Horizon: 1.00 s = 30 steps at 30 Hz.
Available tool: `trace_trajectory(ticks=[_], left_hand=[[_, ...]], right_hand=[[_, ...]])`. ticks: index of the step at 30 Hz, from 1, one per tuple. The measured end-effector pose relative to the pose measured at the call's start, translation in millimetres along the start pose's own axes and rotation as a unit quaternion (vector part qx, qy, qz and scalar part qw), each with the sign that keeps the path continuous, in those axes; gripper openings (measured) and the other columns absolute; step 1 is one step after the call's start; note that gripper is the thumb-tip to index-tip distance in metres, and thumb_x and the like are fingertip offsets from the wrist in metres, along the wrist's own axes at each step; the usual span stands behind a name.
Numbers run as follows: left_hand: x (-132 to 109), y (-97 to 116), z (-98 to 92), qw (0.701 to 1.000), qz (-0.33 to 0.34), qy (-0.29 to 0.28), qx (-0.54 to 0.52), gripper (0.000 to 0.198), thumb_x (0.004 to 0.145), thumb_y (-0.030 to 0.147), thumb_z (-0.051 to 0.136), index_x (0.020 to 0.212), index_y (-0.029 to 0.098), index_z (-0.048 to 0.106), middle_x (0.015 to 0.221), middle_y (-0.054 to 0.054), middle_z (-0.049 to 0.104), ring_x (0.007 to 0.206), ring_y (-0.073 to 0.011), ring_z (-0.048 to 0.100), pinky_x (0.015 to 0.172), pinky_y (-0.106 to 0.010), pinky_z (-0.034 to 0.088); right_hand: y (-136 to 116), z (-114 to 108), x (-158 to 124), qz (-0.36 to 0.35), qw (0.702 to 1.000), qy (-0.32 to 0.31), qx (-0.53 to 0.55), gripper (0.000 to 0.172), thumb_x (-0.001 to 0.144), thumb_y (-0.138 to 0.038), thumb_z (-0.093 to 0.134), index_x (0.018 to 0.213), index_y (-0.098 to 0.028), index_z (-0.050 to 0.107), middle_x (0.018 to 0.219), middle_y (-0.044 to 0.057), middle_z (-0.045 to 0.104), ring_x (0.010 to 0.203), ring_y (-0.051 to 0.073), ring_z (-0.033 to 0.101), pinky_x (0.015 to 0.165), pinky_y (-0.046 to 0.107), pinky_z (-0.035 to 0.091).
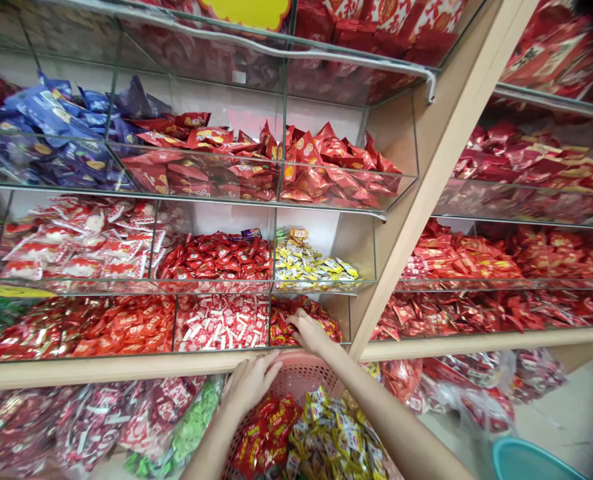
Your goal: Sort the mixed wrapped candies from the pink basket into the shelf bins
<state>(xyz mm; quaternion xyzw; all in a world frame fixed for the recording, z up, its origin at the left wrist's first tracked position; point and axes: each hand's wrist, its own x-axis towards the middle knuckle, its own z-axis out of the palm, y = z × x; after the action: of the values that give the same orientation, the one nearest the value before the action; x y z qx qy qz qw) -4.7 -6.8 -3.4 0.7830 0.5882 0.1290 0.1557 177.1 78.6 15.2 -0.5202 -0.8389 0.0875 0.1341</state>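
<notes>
A pink plastic basket [309, 373] with a perforated wall is in front of me at the bottom centre. It holds red-wrapped candies [269, 433] on the left and yellow-and-white wrapped candies [339, 433] on the right. My left hand [253, 381] grips the basket's left rim, against the wooden shelf edge. Over the rim, my right hand [306, 330] reaches into the lowest glass bin and touches the red-and-yellow wrapped candies [329, 323] there. Its fingers look loosely bent and apart, with no candy visible in them.
Glass-fronted bins of wrapped sweets rise above, including yellow-wrapped candies [311, 263] and blue packets [51, 113]. A slanted wooden post [441, 167] divides the shelves. Plastic bags of candy [101, 420] are under the shelf edge [126, 370]. A teal tub [531, 460] stands at lower right.
</notes>
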Motion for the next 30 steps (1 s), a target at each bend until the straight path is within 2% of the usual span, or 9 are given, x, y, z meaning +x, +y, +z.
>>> trace_trajectory(ticks=[6, 11, 14, 18, 21, 24, 27, 30], left_hand=[[1, -1, 0.6, 1.0, 0.01, 0.005, -0.003, 0.046, 0.091, 0.049, 0.027, 0.127, 0.031, 0.051, 0.12, -0.002, 0.062, 0.109, -0.0214, 0.057, 0.093, -0.032, 0.041], [1, -1, 1.0, 1.0, 0.01, 0.006, 0.003, 0.047, 0.091, 0.05, 0.027, 0.127, 0.031, 0.05, 0.12, -0.002, 0.062, 0.108, -0.0217, 0.058, 0.092, -0.032, 0.042], [1, -3, 2.2, 1.0, 0.015, 0.01, 0.004, 0.047, 0.091, 0.05, 0.026, 0.127, 0.031, 0.051, 0.121, -0.002, 0.061, 0.109, -0.0214, 0.057, 0.093, -0.032, 0.041], [2, -4, 4.2, 1.0, 0.018, 0.01, 0.007, 0.047, 0.091, 0.05, 0.026, 0.127, 0.031, 0.05, 0.12, -0.002, 0.062, 0.108, -0.0215, 0.058, 0.093, -0.033, 0.041], [3, -3, 3.9, 1.0, 0.012, 0.011, 0.014, 0.046, 0.091, 0.049, 0.026, 0.127, 0.031, 0.051, 0.116, -0.003, 0.064, 0.105, -0.022, 0.059, 0.091, -0.032, 0.042], [2, 0, 1.4, 1.0, 0.012, 0.008, 0.018, 0.044, 0.092, 0.048, 0.027, 0.125, 0.032, 0.051, 0.113, -0.003, 0.065, 0.102, -0.0219, 0.06, 0.087, -0.031, 0.043], [2, 3, -1.5, 1.0, 0.009, 0.003, 0.018, 0.043, 0.092, 0.047, 0.028, 0.122, 0.031, 0.053, 0.111, -0.003, 0.066, 0.102, -0.0216, 0.06, 0.086, -0.03, 0.043], [1, 4, -2.5, 1.0, -0.001, -0.006, 0.027, 0.041, 0.092, 0.042, 0.029, 0.122, 0.031, 0.054, 0.107, -0.004, 0.067, 0.1, -0.0222, 0.061, 0.085, -0.03, 0.043]], right_hand=[[3, -2, -1, -0.002, 1.0, -0.001, 0.006, 0.032, 0.075, -0.012, 0.054, 0.106, -0.021, 0.059, 0.101, 0.006, 0.052, 0.088, 0.016, 0.055, 0.071, 0.024, 0.037], [3, -4, -2, -0.018, 1.0, -0.007, 0.021, 0.037, 0.077, -0.017, 0.056, 0.114, -0.022, 0.057, 0.101, 0.006, 0.052, 0.09, 0.017, 0.055, 0.074, 0.024, 0.038], [4, -1, 0, -0.018, 0.999, -0.008, 0.037, 0.033, 0.076, -0.017, 0.058, 0.109, -0.021, 0.059, 0.099, 0.006, 0.052, 0.09, 0.017, 0.054, 0.075, 0.025, 0.039], [1, -3, -6, -0.044, 0.993, 0.059, 0.091, 0.026, 0.076, -0.019, 0.059, 0.102, -0.021, 0.057, 0.102, 0.005, 0.05, 0.089, 0.015, 0.052, 0.076, 0.025, 0.04], [-9, -8, -16, -0.09, 0.977, 0.135, 0.139, 0.02, 0.079, -0.021, 0.056, 0.1, -0.02, 0.054, 0.106, 0.005, 0.051, 0.094, 0.016, 0.051, 0.082, 0.027, 0.04], [-22, -12, -32, -0.101, 0.966, 0.174, 0.163, 0.019, 0.081, -0.02, 0.054, 0.1, -0.02, 0.052, 0.099, 0.004, 0.056, 0.093, 0.018, 0.05, 0.083, 0.031, 0.041], [-33, -7, -52, -0.09, 0.967, 0.17, 0.169, 0.019, 0.083, -0.022, 0.054, 0.102, -0.021, 0.052, 0.094, 0.004, 0.059, 0.09, 0.019, 0.052, 0.08, 0.032, 0.042], [-38, 1, -72, -0.097, 0.973, 0.137, 0.157, 0.024, 0.084, -0.024, 0.054, 0.108, -0.022, 0.054, 0.097, 0.004, 0.06, 0.092, 0.019, 0.053, 0.083, 0.033, 0.043]])
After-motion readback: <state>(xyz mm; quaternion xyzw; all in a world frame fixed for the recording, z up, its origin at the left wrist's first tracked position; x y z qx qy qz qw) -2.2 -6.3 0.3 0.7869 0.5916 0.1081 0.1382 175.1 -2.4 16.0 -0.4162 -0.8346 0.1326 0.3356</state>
